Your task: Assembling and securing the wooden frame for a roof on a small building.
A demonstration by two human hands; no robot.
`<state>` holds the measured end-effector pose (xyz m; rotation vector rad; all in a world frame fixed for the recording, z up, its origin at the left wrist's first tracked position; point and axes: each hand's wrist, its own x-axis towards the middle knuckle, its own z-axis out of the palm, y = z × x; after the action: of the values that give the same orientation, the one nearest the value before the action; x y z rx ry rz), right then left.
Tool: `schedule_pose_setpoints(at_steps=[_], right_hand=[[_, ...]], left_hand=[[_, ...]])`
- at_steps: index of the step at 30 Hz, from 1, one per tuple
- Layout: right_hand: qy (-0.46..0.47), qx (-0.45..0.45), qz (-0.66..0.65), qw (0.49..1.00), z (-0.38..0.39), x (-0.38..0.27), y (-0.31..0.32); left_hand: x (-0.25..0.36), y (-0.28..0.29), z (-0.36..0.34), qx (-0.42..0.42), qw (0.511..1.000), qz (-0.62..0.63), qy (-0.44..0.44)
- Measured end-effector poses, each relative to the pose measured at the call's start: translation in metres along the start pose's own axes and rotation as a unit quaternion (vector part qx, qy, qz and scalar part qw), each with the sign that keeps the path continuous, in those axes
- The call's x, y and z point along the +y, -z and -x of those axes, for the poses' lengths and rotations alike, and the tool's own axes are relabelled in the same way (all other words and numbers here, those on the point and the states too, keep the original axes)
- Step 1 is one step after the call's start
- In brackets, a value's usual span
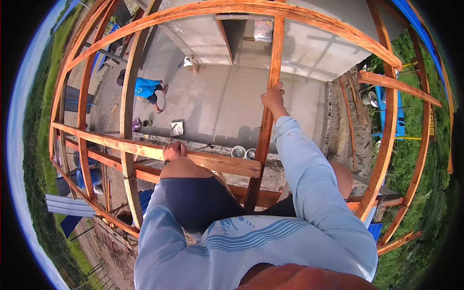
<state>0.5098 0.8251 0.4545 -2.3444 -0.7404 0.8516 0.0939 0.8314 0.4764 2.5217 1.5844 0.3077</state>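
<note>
My right hand (274, 100) is closed around a wooden rafter (265, 130) that runs away from me over the floor below. Beside my bent left knee, my left hand (175, 151) has its fingers curled over the top of a wooden beam (222, 163). This beam crosses in front of me from the left, and its right end meets the rafter. My knees are apart, one on each side of the rafter. The undersides of both grips are hidden.
Long roof timbers (227, 7) curve around me. Far below lie a concrete floor (217, 101), buckets (238, 152) and a square tray (177, 128). A person in a blue shirt (145, 88) bends over at the left. Unplastered ground and greenery (411, 164) border the right side.
</note>
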Motion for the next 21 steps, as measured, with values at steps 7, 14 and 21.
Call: schedule_pose_setpoints(at_steps=[7,14,21], right_hand=[[0.050,-0.171,0.155,0.972,-0.030,-0.005,0.023],[0.044,-0.153,0.117,0.980,-0.012,-0.028,0.020],[-0.066,-0.236,0.039,0.969,-0.026,-0.028,0.023]], left_hand=[[0.013,0.006,-0.018,0.016,0.999,-0.039,0.012],[0.010,0.024,-0.006,-0.013,0.980,-0.181,0.081],[0.016,0.113,0.020,-0.082,0.949,-0.182,0.244]])
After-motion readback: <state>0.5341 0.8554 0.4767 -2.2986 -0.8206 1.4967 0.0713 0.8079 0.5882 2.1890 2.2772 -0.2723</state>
